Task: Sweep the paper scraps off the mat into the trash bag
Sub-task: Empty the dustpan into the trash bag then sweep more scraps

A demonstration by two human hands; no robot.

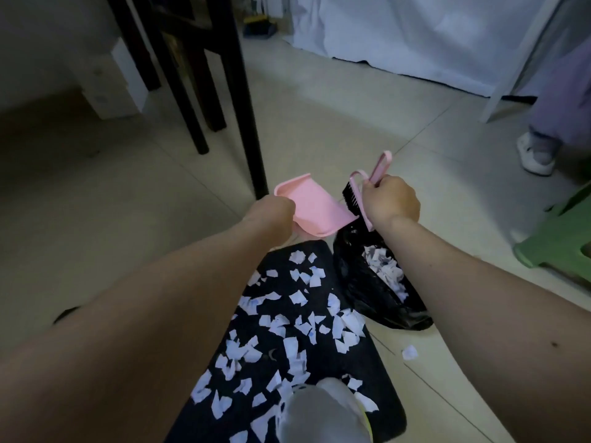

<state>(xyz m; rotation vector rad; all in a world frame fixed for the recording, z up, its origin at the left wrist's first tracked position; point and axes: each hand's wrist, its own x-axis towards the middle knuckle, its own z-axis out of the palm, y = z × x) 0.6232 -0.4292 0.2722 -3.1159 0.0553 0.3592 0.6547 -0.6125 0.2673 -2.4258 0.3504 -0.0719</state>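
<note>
On pale, perhaps tiled floor [319, 100]: mat [367, 372].

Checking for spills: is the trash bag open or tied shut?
Open. The trash bag gapes upward beside the mat, with paper scraps visible inside it.

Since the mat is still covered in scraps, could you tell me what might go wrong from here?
1. The trash bag sags with a narrow mouth, so scraps tipped from the dustpan may miss; one scrap already lies on the floor.
2. The knee rests on the mat, so scraps under it may be missed.
</note>
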